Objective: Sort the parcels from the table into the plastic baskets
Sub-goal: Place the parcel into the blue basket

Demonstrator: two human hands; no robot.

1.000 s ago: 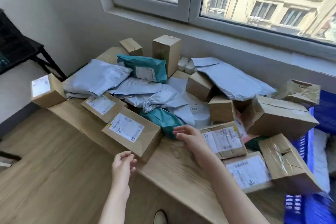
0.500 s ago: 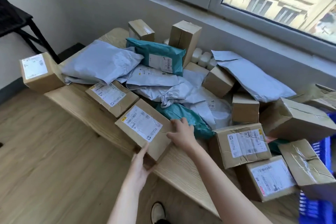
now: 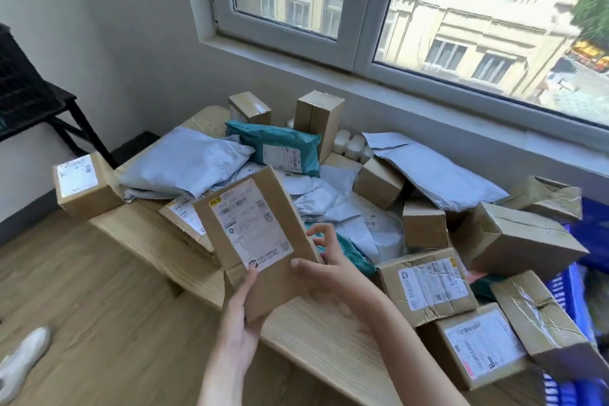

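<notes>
brown cardboard is up off the wood: the flat box point(image 3: 253, 241) that lay at the near edge of the table point(image 3: 316, 333) half a second ago is now lifted and tilted, its white label turned toward the camera. the left hand point(image 3: 240, 333) grips it from below, thumb pressed on the label's bottom corner, fingers hidden behind. the right hand point(image 3: 326, 264) clamps the right edge, thumb on the front, fingers curled round the back. so the pick is done. my guess is the label is being read to choose a basket, and nearly the whole pile is left to sort.

just behind the held box lies a second labelled box point(image 3: 183, 212), and a crumpled teal bag point(image 3: 349, 250) shows beside the right hand. further back are a grey bag point(image 3: 188, 165), a flat teal bag point(image 3: 280, 145) and a tall box point(image 3: 318, 122) standing under the window point(image 3: 356, 10).

the blue basket point(image 3: 573, 290) stands at the right end of the table, well apart from the held box. between them sits a creased box point(image 3: 425, 283), and a taped box point(image 3: 540, 320) leans over the basket's rim, so the way in looks partly blocked. carrying high over the pile seems safest. how much room is inside i cannot tell. a corner box point(image 3: 85, 188) at the far left seems to overhang and could drop if nudged.
</notes>
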